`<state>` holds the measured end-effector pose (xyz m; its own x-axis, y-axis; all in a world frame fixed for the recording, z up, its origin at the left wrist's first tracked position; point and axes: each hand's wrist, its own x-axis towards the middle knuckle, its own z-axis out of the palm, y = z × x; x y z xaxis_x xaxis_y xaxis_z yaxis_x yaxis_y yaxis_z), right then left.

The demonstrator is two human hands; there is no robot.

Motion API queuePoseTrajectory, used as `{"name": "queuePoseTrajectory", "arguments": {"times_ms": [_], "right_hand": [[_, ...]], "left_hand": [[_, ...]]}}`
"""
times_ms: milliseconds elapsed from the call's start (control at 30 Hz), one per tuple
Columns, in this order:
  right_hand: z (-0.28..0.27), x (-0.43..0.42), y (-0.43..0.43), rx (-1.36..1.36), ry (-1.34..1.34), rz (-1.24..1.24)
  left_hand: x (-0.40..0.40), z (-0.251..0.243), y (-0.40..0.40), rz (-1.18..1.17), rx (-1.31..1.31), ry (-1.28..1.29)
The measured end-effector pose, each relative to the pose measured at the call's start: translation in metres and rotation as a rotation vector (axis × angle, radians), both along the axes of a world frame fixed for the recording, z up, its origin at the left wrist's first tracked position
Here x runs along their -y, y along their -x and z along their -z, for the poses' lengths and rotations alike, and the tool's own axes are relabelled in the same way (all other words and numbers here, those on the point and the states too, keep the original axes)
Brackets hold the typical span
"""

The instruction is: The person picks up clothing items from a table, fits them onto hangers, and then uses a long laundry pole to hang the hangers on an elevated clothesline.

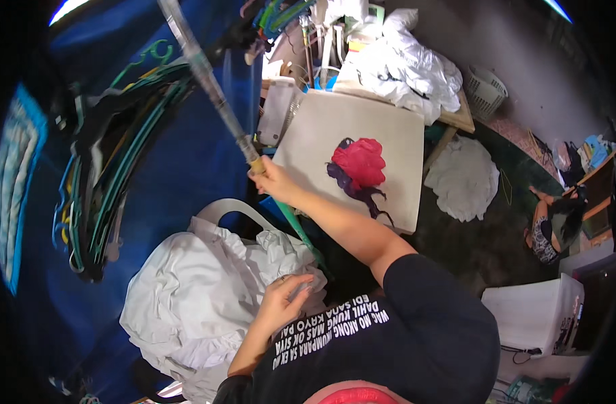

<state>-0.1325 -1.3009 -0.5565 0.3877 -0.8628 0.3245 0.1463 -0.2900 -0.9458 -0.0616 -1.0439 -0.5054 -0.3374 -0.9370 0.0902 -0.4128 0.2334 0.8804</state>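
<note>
My right hand (275, 184) is closed around the yellow band of a long pole (207, 76), which slants to the upper left and looks wrapped in clear tape. Below that hand a green rod (300, 227) runs down; whether it is part of the pole, I cannot tell. My left hand (285, 303) is lower, thumb and fingers apart, at the edge of a large heap of white cloth (186, 293) on a white plastic chair (227, 204). Nothing shows in its grasp. A pale square tabletop (308, 131) bears a crumpled red cloth (361, 161) and a dark purple cloth (371, 199).
Many clothes hangers (131, 131) hang at left before a blue sheet (186, 166). White bundles (409, 65) lie on a wooden table behind. White cloth (462, 177) lies on the floor at right, below a basket (484, 93). A person (545, 232) sits farther right, near a white box-shaped object (530, 313).
</note>
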Motion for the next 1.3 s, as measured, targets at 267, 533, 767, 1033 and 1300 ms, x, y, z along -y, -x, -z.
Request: {"name": "queuePoseTrajectory", "arguments": {"times_ms": [267, 533, 767, 1033, 1300], "right_hand": [[0.07, 0.078, 0.144, -0.748, 0.548, 0.41], [0.133, 0.145, 0.289, -1.377, 0.294, -0.057], [0.053, 0.202, 0.368, -0.682, 0.297, -0.089], [0.084, 0.233, 0.442, -0.518, 0.275, 0.062], [0.088, 0.213, 0.453, -0.481, 0.015, 0.038]], "left_hand": [[0.077, 0.021, 0.037, -0.161, -0.052, -0.049], [0.287, -0.121, 0.114, -0.537, 0.218, 0.926], [0.449, -0.204, 0.063, -1.215, 0.936, 0.813], [0.468, -0.241, 0.108, -1.145, 1.163, 0.697], [0.464, -0.216, 0.124, -0.794, -0.348, -0.025]]}}
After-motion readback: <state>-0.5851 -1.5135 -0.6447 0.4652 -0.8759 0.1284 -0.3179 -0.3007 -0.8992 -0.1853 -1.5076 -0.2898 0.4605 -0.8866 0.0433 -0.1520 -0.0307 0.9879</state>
